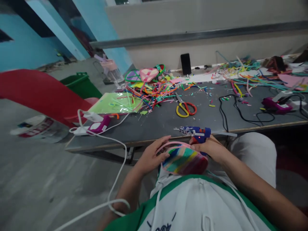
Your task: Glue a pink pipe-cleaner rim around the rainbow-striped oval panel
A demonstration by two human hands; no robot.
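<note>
In the head view, a rainbow-striped craft piece (184, 160) with a pink pipe-cleaner edge rests in my lap. My left hand (154, 155) grips it at its left side, thumb on the face and fingers behind the pink rim. My right hand (211, 147) is closed around the handle of a blue glue gun (201, 134), with thumb and fingertip at the piece's upper right edge. The glue gun points left, a small red light glowing on it. A clear glue stick (223, 133) pokes out of its back end. Part of the handle is hidden by my hand.
Red-and-yellow scissors (185, 108) lie on the grey table (158, 123). Behind are a heap of pipe cleaners (154, 93), a green packet (115, 102) and an upright black phone (185, 64). Purple power adapters (99, 124) sit left and right; a white cable (124, 160) hangs at left.
</note>
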